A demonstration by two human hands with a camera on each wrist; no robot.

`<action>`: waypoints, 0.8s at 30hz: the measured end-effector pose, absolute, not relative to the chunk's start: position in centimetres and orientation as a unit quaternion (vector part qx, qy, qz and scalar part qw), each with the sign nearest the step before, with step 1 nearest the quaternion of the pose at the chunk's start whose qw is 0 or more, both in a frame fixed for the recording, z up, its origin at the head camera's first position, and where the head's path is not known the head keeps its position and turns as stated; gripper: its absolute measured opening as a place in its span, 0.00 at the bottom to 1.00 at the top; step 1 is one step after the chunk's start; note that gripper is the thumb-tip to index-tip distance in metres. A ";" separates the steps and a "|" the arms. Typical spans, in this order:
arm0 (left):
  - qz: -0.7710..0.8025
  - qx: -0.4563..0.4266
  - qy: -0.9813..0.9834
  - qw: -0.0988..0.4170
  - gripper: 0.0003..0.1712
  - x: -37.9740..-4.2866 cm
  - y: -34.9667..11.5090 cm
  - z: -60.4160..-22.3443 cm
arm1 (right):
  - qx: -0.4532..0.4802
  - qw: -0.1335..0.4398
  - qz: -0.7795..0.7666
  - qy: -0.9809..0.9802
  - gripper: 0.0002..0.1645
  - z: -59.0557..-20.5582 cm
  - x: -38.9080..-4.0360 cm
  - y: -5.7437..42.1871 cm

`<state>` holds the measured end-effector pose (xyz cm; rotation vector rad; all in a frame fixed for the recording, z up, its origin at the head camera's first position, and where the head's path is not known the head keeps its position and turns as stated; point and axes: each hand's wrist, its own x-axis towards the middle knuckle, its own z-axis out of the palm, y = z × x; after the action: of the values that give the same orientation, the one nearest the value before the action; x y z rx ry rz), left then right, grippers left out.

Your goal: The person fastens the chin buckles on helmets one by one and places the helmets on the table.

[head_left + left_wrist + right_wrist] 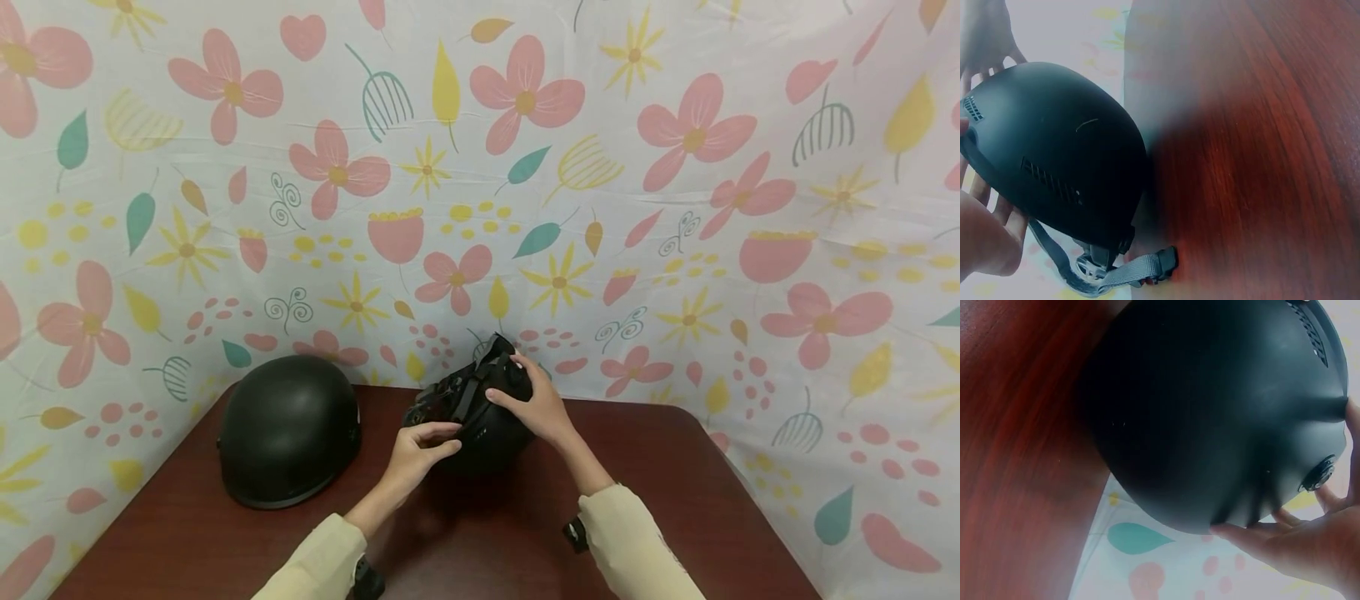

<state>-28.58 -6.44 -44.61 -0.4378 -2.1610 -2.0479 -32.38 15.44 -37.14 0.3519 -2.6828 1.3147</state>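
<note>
A vented black helmet [483, 442] is tilted on the table, its padded inside and straps [468, 400] partly turned up. My left hand [416, 454] grips its near left rim, fingers toward the inside and thumb apart from them. On the far right side, my right hand [540, 404] holds the shell between thumb and fingers. The left wrist view shows slotted vents [1054, 181] along the shell and a grey chin strap with a black buckle [1166, 261] hanging below. In the right wrist view, fingertips [1225, 530] touch the smooth shell near a round black knob [1319, 474].
A second helmet [288, 429], plain matte black, rests dome up at the table's left. The dark red-brown table [495, 550] has its back edge against a white cloth [525, 200] printed with flowers and leaves.
</note>
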 end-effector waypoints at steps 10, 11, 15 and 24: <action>-0.669 -0.157 -0.722 0.081 0.16 -28.7 -6.3 -44.3 | 0.127 0.061 0.462 -0.875 0.50 -37.4 -32.4 15.8; -0.669 -0.157 -0.722 0.081 0.16 -28.7 -6.3 -44.3 | 0.135 0.063 0.458 -0.876 0.50 -37.3 -32.5 15.8; -0.663 -0.158 -0.727 0.083 0.15 -28.8 -6.2 -44.1 | 0.167 0.068 0.430 -0.885 0.48 -36.8 -32.5 15.6; -0.664 -0.172 -0.723 0.080 0.17 -28.9 -5.8 -44.0 | 0.102 0.078 0.417 -0.900 0.42 -36.4 -32.3 15.5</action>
<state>-28.90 -5.77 -44.03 -0.5142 -2.1623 -1.9875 -32.31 15.52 -36.40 0.3049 -2.6941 1.2488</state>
